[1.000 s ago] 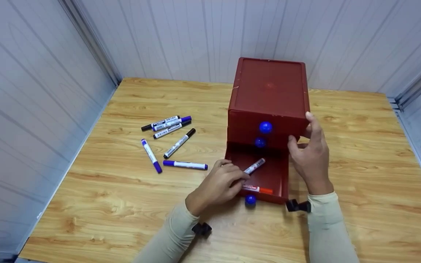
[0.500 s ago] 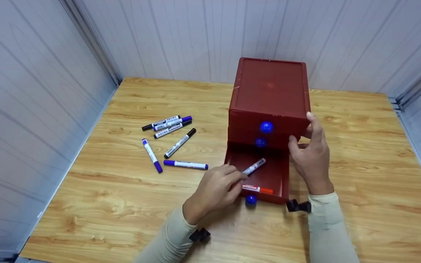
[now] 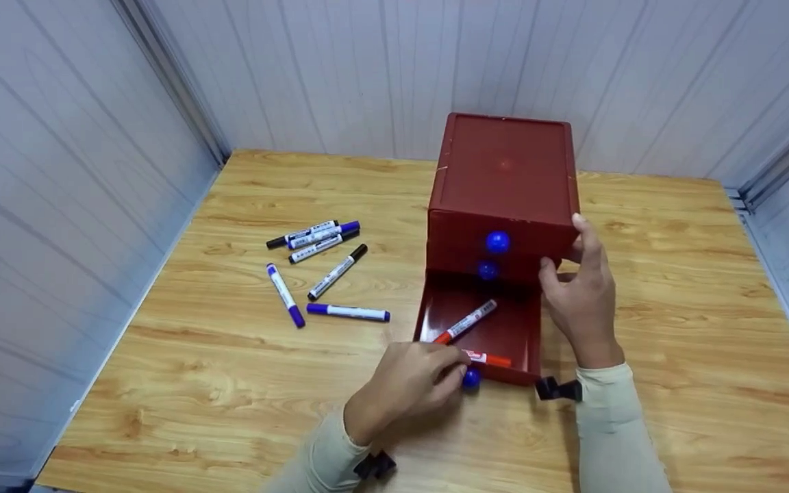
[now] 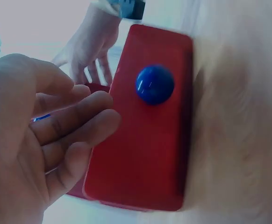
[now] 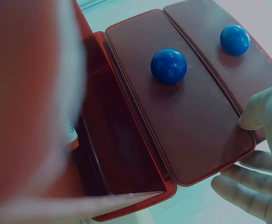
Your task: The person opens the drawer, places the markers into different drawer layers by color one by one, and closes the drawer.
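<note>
Two markers [image 3: 487, 358] lie in the open drawer [image 3: 514, 326], the front one running rightward from beside the nearer left hand [image 3: 405, 381], loosely bent and empty; the right hand [image 3: 583, 302], fingers nearly straight, rests against the cabinet [image 3: 511, 171].

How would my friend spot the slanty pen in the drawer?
On the wooden table, find the big red drawer unit. Look inside its open bottom drawer. The slanted marker lies diagonally, orange end toward the front left, unlike the other marker, which lies along the front edge, partly behind the left hand.
</note>
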`<action>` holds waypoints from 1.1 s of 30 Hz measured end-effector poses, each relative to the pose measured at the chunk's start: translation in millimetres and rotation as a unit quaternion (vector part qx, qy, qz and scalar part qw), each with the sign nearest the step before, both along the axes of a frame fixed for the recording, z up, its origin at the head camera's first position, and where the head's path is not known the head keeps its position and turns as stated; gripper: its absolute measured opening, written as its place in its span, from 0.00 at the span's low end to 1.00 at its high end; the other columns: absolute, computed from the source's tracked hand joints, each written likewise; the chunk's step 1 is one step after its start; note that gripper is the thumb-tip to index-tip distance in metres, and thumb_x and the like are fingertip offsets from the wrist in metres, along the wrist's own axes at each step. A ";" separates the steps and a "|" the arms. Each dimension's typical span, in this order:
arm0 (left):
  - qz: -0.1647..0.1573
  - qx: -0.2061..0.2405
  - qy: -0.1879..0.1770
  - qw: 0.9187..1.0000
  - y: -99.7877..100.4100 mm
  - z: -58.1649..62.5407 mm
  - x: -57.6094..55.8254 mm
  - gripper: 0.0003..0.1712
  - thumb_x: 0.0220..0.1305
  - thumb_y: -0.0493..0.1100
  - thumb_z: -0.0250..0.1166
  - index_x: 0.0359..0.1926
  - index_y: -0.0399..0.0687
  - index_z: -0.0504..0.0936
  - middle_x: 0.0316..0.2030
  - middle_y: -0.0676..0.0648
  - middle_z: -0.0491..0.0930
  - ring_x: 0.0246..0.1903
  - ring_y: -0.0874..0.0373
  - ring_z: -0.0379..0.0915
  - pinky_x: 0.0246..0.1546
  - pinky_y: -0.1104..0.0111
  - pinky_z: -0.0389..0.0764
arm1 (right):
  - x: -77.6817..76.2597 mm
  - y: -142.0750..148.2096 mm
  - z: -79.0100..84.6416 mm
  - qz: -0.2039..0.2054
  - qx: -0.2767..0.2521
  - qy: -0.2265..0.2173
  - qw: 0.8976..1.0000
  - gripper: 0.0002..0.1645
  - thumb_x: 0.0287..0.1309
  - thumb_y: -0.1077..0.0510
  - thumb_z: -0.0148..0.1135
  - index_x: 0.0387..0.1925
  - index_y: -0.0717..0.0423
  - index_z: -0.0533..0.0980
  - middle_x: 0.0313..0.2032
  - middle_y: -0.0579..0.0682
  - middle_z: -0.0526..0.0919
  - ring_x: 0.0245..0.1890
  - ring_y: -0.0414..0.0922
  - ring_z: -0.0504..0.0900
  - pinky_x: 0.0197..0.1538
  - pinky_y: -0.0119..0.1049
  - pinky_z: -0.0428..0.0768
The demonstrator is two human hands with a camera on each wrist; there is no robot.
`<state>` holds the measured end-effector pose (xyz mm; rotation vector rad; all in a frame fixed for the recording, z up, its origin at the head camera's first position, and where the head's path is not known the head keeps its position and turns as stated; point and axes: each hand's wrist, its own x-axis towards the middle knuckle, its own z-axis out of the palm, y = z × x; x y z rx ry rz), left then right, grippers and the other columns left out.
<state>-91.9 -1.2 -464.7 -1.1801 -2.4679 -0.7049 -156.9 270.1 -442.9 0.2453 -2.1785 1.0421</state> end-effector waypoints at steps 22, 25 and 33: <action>-0.042 -0.116 -0.042 0.991 3.8 -10.0 6.4 0.14 0.69 0.48 0.61 0.54 0.62 0.83 0.28 0.61 0.80 0.21 0.67 0.69 0.19 0.69 0.71 | 1.1 -1.0 1.9 -0.005 -0.015 -0.002 1.000 0.44 0.58 0.69 0.64 0.73 0.46 0.60 0.48 0.60 0.78 0.44 0.53 0.83 0.38 0.15 0.74; -0.045 -0.121 -0.041 0.991 4.6 -12.1 6.9 0.16 0.68 0.48 0.60 0.55 0.62 0.82 0.31 0.60 0.81 0.24 0.67 0.71 0.21 0.68 0.73 | 0.6 -0.4 1.2 -0.002 -0.013 0.004 1.000 0.44 0.58 0.70 0.64 0.73 0.47 0.59 0.47 0.60 0.78 0.44 0.54 0.84 0.37 0.15 0.75; -0.047 -0.112 -0.045 0.992 6.0 -17.0 9.6 0.17 0.67 0.47 0.61 0.56 0.61 0.81 0.31 0.58 0.81 0.25 0.65 0.73 0.22 0.68 0.73 | 1.4 -0.6 0.6 -0.002 -0.007 0.006 1.000 0.44 0.58 0.69 0.64 0.73 0.46 0.59 0.48 0.59 0.78 0.45 0.53 0.83 0.38 0.15 0.74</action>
